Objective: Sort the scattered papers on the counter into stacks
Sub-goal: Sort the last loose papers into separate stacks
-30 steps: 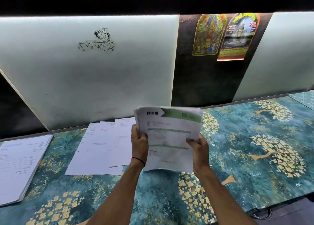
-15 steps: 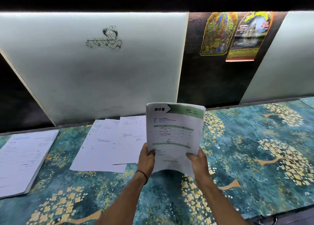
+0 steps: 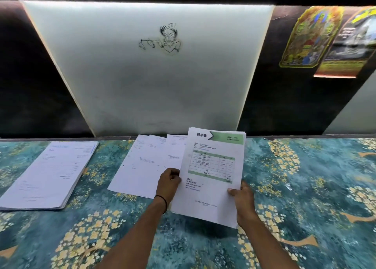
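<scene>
On the far left, a neat stack (image 3: 46, 173) of white papers lies flat on the counter (image 3: 305, 177), which has a blue-green cover with yellow flowers. In the middle, a few loose sheets (image 3: 146, 165) lie spread like a fan, one partly on top of the next. They are not squared up yet.

Just right of them, the left hand (image 3: 168, 182) grips the left edge of a green-topped bundle (image 3: 211, 177), with its fingers curled around the paper. The bundle is held above the counter and covers the right edge of the loose sheets. The right hand (image 3: 243, 199) pinches the lower right side, thumb on top and fingers underneath. To the right, the counter has no papers on it.

The step in hand looks like putting this bundle down as its own stack. The next move likely calls for picking a spot, maybe the bare part on the right, then laying the bundle flat with its edges even. After that, the loose sheets need gathering too.
</scene>
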